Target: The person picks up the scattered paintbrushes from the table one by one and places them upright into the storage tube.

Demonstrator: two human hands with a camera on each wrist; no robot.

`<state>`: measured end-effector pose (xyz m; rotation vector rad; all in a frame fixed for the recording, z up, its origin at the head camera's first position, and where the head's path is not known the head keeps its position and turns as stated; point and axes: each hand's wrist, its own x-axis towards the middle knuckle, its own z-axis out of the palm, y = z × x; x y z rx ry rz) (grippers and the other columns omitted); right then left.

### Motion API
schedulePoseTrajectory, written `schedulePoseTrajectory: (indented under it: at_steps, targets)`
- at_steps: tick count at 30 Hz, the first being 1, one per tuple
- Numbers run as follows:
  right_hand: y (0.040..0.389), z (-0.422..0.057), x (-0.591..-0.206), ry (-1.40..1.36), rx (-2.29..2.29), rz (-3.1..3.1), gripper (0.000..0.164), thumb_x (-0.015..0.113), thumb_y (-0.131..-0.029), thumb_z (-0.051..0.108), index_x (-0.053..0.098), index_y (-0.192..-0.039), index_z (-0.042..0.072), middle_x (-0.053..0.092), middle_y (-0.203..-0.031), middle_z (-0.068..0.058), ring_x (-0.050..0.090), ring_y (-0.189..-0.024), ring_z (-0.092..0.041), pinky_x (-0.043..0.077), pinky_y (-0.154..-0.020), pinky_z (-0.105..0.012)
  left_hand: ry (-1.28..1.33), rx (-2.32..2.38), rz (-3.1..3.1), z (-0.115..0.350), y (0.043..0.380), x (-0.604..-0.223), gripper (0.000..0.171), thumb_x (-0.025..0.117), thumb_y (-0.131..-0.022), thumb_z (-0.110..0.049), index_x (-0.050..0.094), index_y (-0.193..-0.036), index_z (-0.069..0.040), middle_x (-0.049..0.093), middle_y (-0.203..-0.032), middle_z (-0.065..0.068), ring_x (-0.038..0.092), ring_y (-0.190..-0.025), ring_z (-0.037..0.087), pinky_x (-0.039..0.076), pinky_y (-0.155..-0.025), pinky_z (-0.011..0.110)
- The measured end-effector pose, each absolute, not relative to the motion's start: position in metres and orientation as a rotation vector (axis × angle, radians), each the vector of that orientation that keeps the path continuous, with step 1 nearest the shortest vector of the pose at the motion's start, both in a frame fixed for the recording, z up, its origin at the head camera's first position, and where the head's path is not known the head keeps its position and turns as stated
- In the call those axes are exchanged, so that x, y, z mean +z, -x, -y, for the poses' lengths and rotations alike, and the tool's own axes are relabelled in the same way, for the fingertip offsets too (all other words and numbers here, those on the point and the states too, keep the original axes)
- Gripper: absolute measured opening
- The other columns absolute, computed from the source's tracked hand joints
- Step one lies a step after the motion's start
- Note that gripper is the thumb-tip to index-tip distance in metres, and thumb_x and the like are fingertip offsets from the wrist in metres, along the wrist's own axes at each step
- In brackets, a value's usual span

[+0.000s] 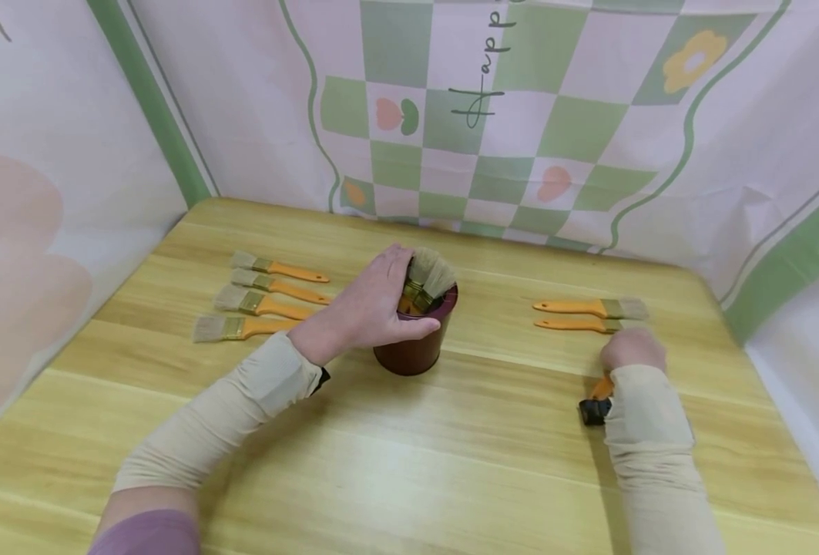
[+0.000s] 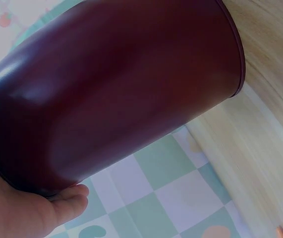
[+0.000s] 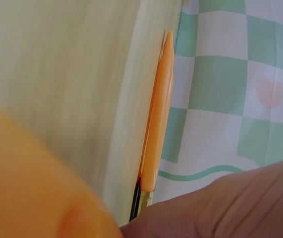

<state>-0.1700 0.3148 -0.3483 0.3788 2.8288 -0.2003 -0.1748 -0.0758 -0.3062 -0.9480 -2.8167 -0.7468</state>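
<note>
My left hand (image 1: 364,304) grips the upper rim of a dark red cup (image 1: 409,351), thumb along the near side and fingers over the far side. Inside the cup stand paintbrushes with their pale bristles (image 1: 431,271) upward. In the left wrist view the smooth wall of the cup (image 2: 131,84) fills most of the frame. At the right, my right hand (image 1: 633,349) holds a paintbrush by its orange handle (image 1: 602,388); its bristles are hidden by the hand. That handle (image 3: 37,183) looms blurred in the right wrist view.
Several paintbrushes (image 1: 263,306) lie in a row left of the cup, bristles to the left. Two more paintbrushes (image 1: 575,307) lie just beyond my right hand, bristles to the right. A patterned cloth (image 1: 506,177) hangs behind the wooden table (image 1: 381,478).
</note>
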Motion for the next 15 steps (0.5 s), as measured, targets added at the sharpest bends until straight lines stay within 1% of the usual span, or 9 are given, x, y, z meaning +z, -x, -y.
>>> schedulePoseTrajectory:
  at_steps: [5, 9, 11, 15]
  targets:
    - [0.167, -0.316, -0.347, -0.398, -0.208, -2.865, 0.012, 0.053, -0.067, 0.005, 0.06, -0.07, -0.006, 0.054, -0.089, -0.031, 0.055, -0.07, -0.031, 0.047, -0.055, -0.035, 0.954, -0.745, 2.807, 0.076, 0.174, -0.306, 0.097, 0.062, -0.081, -0.059, 0.025, -0.145, 0.005, 0.036, -0.145, 0.019, 0.038, -0.132, 0.028, 0.035, -0.114, 0.039]
    - [0.162, -0.317, -0.343, -0.418, -0.254, -2.9, 0.009, 0.054, -0.064, 0.004, 0.056, -0.066, -0.004, 0.052, -0.086, -0.03, 0.054, -0.07, -0.032, 0.046, -0.054, -0.035, 0.952, -0.744, 2.814, 0.076, 0.174, -0.305, 0.098, 0.061, -0.082, -0.059, 0.024, -0.146, 0.005, 0.035, -0.146, 0.019, 0.037, -0.134, 0.028, 0.034, -0.114, 0.039]
    - [0.16, -0.317, -0.342, -0.437, -0.274, -2.901, 0.009, 0.053, -0.064, 0.005, 0.055, -0.067, -0.004, 0.049, -0.086, -0.031, 0.053, -0.07, -0.033, 0.045, -0.055, -0.036, 0.951, -0.744, 2.823, 0.076, 0.174, -0.305, 0.098, 0.06, -0.082, -0.06, 0.024, -0.146, 0.005, 0.034, -0.148, 0.02, 0.035, -0.136, 0.029, 0.032, -0.115, 0.04]
    - [0.158, -0.316, -0.339, -0.448, -0.31, -2.918, 0.01, 0.053, -0.066, 0.005, 0.053, -0.069, -0.005, 0.051, -0.083, -0.031, 0.053, -0.069, -0.035, 0.045, -0.055, -0.037, 0.948, -0.754, 2.836, 0.076, 0.174, -0.305, 0.099, 0.06, -0.082, -0.06, 0.022, -0.147, 0.005, 0.031, -0.15, 0.02, 0.033, -0.139, 0.029, 0.031, -0.116, 0.04]
